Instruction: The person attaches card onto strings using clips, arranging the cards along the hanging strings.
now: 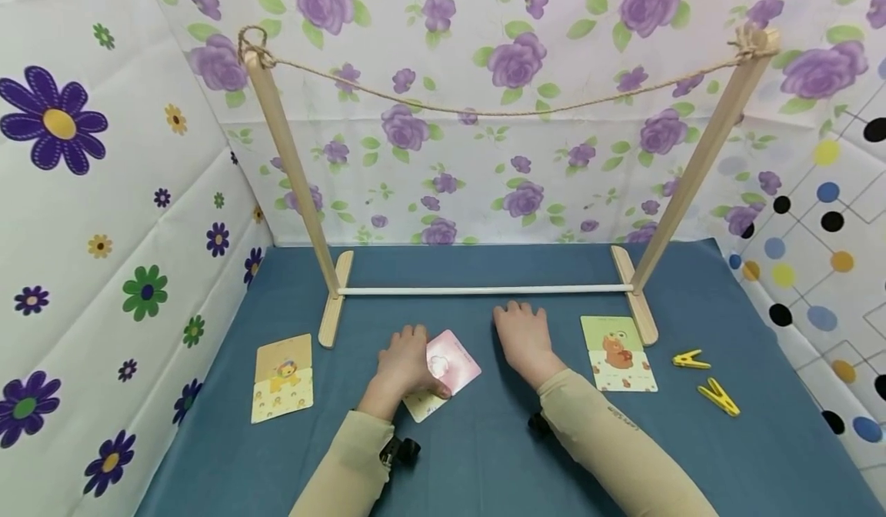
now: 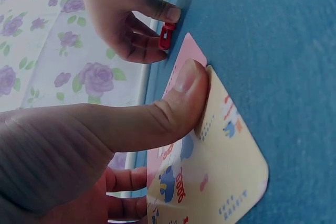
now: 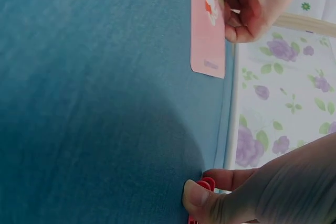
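My left hand (image 1: 406, 365) pinches a pink and cream card (image 1: 457, 359) between thumb and fingers, just above the blue cloth. In the left wrist view the thumb presses on the face of this card (image 2: 231, 171), which carries printed rabbit wording. To its right, my right hand (image 1: 524, 341) is low near the white rod. The head view hides what it grips, but both wrist views show a small red clothespin (image 2: 166, 36) between its thumb and fingers. In the right wrist view the red clothespin (image 3: 208, 183) is partly covered by the thumb.
A wooden frame's posts (image 1: 294, 171) carry a sagging twine line (image 1: 484, 112); a white rod (image 1: 477, 291) joins their feet. A yellow card (image 1: 282, 378) lies left, a green bear card (image 1: 618, 354) right. Two yellow clothespins (image 1: 718, 397) lie beyond the green card.
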A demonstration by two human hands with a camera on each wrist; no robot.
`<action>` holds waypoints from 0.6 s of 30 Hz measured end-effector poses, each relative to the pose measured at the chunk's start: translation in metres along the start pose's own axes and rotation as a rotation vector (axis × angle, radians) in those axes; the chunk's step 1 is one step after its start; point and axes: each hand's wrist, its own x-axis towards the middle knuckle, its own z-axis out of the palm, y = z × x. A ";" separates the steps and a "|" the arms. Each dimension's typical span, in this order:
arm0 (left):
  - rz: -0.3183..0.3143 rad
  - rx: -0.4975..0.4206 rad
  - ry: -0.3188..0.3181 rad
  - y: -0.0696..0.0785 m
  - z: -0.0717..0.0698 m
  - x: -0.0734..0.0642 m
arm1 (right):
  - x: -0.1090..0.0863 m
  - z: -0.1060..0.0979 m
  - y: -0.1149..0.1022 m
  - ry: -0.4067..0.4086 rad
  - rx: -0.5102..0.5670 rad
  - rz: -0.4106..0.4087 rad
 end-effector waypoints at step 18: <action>0.012 -0.068 0.026 -0.007 0.002 -0.006 | -0.008 0.008 0.010 0.064 -0.125 -0.159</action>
